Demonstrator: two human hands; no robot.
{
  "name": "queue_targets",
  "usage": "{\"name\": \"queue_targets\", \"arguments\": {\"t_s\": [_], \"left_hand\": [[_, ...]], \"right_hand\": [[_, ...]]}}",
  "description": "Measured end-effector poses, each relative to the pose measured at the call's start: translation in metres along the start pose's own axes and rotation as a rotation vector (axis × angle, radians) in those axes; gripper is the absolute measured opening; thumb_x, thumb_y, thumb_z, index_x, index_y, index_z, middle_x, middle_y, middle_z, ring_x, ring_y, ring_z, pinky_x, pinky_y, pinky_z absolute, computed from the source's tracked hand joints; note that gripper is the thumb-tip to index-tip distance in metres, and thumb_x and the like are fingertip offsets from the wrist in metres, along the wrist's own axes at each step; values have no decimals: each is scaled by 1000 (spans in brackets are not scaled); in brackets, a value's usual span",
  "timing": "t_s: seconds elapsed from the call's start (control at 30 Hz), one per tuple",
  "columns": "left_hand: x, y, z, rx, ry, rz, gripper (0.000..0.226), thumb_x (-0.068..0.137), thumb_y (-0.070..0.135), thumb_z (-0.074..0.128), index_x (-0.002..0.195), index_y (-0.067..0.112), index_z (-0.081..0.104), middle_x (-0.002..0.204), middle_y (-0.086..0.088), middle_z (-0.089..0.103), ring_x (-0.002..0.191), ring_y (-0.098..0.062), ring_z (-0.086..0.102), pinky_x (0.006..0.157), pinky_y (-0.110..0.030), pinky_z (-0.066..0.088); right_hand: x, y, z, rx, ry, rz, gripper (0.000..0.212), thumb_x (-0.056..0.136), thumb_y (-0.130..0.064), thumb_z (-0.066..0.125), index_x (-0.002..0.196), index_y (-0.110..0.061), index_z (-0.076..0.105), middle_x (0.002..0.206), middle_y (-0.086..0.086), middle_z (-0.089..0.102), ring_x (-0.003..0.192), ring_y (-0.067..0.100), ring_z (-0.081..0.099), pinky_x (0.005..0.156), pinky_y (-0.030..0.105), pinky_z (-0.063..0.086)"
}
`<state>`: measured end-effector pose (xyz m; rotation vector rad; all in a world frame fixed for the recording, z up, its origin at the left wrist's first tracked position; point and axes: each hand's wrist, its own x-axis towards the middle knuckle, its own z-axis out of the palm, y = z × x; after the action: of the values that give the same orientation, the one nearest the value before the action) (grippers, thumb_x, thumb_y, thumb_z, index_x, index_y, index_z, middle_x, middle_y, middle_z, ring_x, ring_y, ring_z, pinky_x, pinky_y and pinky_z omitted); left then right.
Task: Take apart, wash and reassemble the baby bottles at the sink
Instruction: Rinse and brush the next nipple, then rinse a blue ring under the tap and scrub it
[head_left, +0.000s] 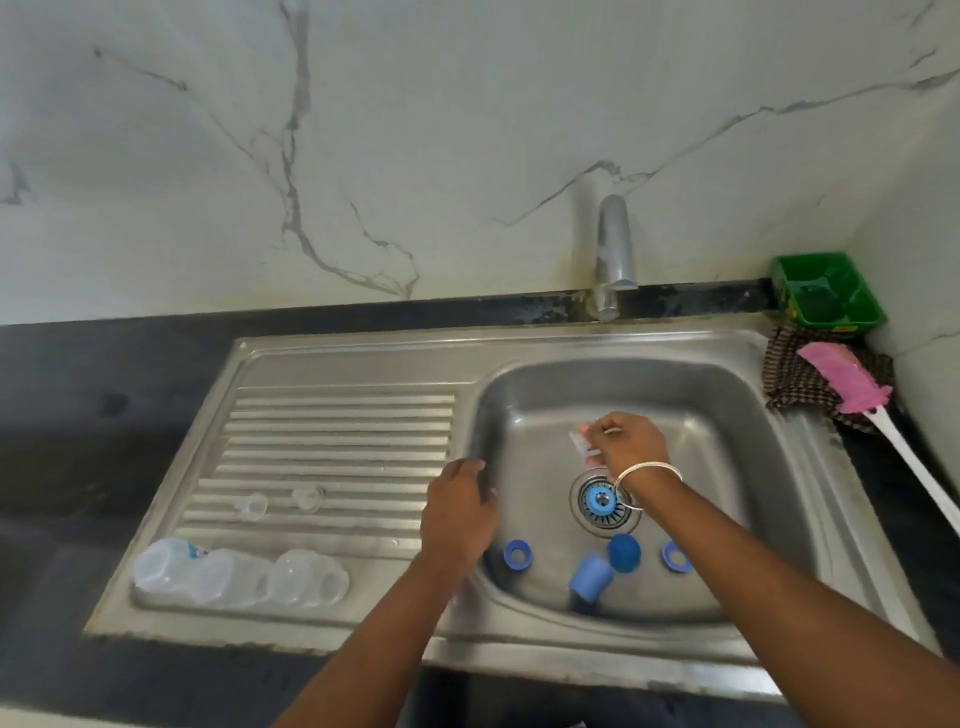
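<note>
Clear plastic, light and slippery when wet, is pinched in the right hand (626, 441) over the sink (727, 384) basin: a small bottle part (584, 444), best held by its rim. Left hand (460, 512), loosely curled, is holding nothing by the basin's left edge. Three bottles (239, 571) are lying on the near-left drainboard (337, 431).

Both forearms are bare; thin silver bangles (647, 480) circle the right wrist.

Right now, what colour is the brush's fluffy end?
Pink, on the brush beside the sink, head view.
</note>
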<state>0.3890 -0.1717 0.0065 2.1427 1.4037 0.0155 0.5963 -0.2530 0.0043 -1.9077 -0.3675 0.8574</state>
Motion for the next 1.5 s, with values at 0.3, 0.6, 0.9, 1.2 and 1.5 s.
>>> {"name": "queue_targets", "arguments": {"t_s": [0.3,0.6,0.9,1.2,1.5], "left_hand": [[0,-42,-10,89,0,205,49,88,21,57,137,21,50,137,0,55,120,-25,57,94,-36,51],[7,-55,-6,71,-36,211,20,93,20,57,106,10,69,107,-12,69,104,-32,64,84,-34,48],[12,-57,3,194,-164,262,29,100,18,45,124,11,60,132,-11,61,126,-31,53,101,-37,41],[10,-58,8,65,61,312,29,60,19,83,85,14,69,85,-5,67,74,-23,67,54,-29,53],[9,-53,16,43,167,329,45,54,10,78,97,22,73,114,2,72,77,-23,69,55,-29,55]], "right_hand": [[-32,-84,142,-475,-500,-620,15,81,-24,78,92,-15,72,90,2,73,84,15,68,75,25,56],[-39,-96,247,-1087,-806,-809,20,81,-26,77,97,-16,70,94,-3,71,91,17,62,74,22,38],[-39,-83,256,-1142,-809,-784,35,81,-23,76,115,-23,66,99,-5,69,95,19,63,76,23,40],[-46,-67,171,-668,-231,-623,19,91,-29,64,106,-20,72,92,-4,74,79,11,67,82,28,54],[-19,57,77,-1132,-314,-111,22,86,-27,64,106,-23,70,101,0,72,103,22,64,87,28,49]]}}
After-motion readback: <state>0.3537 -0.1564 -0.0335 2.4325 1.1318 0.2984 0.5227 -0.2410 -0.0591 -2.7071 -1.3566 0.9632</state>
